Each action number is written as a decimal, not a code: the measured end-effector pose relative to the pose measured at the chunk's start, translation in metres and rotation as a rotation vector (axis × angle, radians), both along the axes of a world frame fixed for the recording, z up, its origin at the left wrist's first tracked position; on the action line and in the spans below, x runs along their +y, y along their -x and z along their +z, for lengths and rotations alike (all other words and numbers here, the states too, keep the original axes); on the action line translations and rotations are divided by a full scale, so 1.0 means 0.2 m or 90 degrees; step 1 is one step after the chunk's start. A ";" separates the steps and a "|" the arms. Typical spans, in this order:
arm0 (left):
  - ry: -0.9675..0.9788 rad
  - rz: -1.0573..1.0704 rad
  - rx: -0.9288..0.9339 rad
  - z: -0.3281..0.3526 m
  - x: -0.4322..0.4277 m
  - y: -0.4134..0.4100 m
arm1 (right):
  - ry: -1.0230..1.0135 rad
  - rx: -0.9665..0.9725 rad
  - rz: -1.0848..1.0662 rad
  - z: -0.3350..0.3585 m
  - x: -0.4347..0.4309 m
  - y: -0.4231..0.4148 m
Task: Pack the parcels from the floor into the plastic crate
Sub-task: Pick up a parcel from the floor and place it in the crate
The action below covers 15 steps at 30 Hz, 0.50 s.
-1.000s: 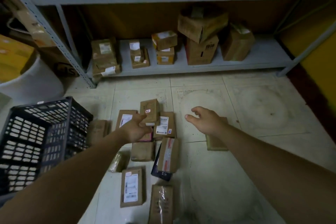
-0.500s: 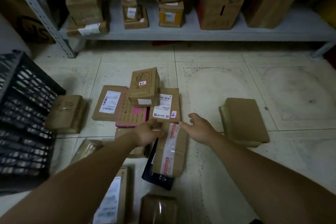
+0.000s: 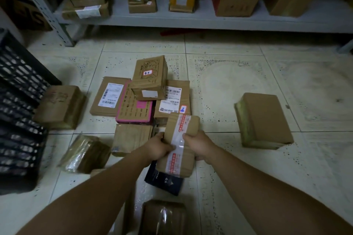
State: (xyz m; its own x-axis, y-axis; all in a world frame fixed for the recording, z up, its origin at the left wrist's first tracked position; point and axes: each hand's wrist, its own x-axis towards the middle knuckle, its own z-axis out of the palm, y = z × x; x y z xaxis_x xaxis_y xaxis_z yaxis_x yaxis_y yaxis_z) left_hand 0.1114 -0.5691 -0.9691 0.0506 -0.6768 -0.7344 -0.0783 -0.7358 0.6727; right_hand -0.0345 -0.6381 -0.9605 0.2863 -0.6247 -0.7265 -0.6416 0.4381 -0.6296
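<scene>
A long brown parcel with a red-and-white tape strip [image 3: 181, 131] lies at the near end of a heap of parcels on the tiled floor. My left hand [image 3: 159, 147] grips its left side and my right hand [image 3: 198, 146] grips its right side. Under it lies a dark blue packet [image 3: 165, 182]. Behind it are several cardboard parcels, among them a small box [image 3: 150, 78] on top, a pink-edged one [image 3: 135, 108] and a labelled flat one [image 3: 109, 95]. The black plastic crate [image 3: 19, 116] stands at the left edge, its inside hidden.
A lone brown parcel [image 3: 264, 120] lies on the floor to the right. More parcels lie by the crate [image 3: 60, 106] and in plastic wrap [image 3: 86, 153]. A grey metal shelf [image 3: 210, 19] with boxes runs across the back, its post [image 3: 51, 11] at left.
Both hands have closed in from above the heap and taken hold of the taped parcel on either side. The view has moved closer and lower.
</scene>
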 end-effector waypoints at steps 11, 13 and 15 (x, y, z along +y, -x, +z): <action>0.127 0.137 0.015 1.18 0.05 -0.07 | 0.130 0.010 -0.058 1.17 0.00 -0.08; 0.142 0.143 0.009 1.51 0.06 -0.08 | 0.149 0.003 -0.052 1.48 0.00 -0.09; 0.155 0.139 -0.019 1.82 0.08 -0.09 | 0.179 -0.003 -0.047 1.78 0.00 -0.12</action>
